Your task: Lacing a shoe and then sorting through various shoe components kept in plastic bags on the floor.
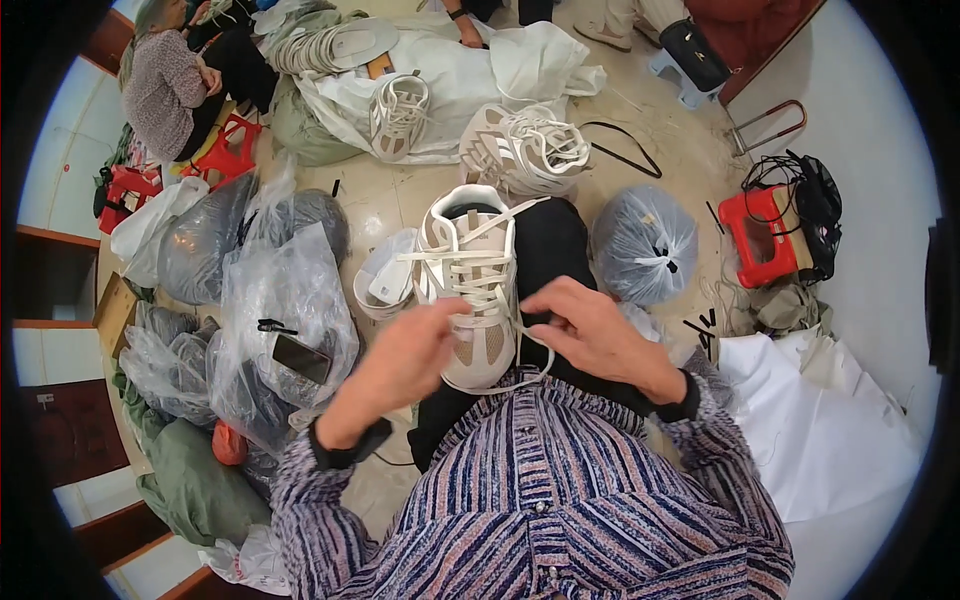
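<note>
A beige and white sneaker (pixel 478 262) lies on my lap, toe toward me, its cream shoelace (pixel 482 290) threaded across the tongue. My left hand (pixel 412 352), slightly blurred, is at the left of the lower lace rows, fingers closed in a pinch on the lace. On the other side, my right hand (pixel 592 332) pinches the lace between thumb and forefinger. A loop of lace hangs beneath the right hand, beside the toe. Loose lace also trails from the upper eyelets to both sides.
More sneakers (pixel 525 150) stand beyond my knees, near a white sack (pixel 450 75) and stacked insoles (pixel 330 48). Plastic bags (pixel 285 310) with a phone (pixel 302 358) on top lie left. A stuffed bag (pixel 645 243) and red stool (pixel 757 240) are right. Another person (pixel 175 85) sits far left.
</note>
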The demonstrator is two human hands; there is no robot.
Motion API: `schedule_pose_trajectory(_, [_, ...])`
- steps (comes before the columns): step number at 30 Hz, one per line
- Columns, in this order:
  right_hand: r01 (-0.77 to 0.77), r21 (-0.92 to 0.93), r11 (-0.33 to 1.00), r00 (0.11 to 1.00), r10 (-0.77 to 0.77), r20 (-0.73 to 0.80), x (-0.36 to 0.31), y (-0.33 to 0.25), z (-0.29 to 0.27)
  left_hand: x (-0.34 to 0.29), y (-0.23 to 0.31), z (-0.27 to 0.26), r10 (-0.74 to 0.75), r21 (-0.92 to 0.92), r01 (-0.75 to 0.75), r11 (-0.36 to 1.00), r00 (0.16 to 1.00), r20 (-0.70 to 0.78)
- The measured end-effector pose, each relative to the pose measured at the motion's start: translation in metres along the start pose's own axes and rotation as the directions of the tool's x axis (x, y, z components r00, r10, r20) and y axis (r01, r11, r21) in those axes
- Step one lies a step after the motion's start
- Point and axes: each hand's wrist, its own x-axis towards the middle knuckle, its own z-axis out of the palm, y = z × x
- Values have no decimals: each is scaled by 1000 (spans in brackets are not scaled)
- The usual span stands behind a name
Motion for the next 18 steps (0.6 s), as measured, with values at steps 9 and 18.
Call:
schedule_pose_trajectory(9, [-216,576,788,955,292,-42,15,10,28,21,-6,32,-36,-395,82,915,992,123])
schedule_pose_trajectory(18, [-77,318,945,905,200,-375,32,41,45,48,-25,34,-2,186,27,982,991,-132])
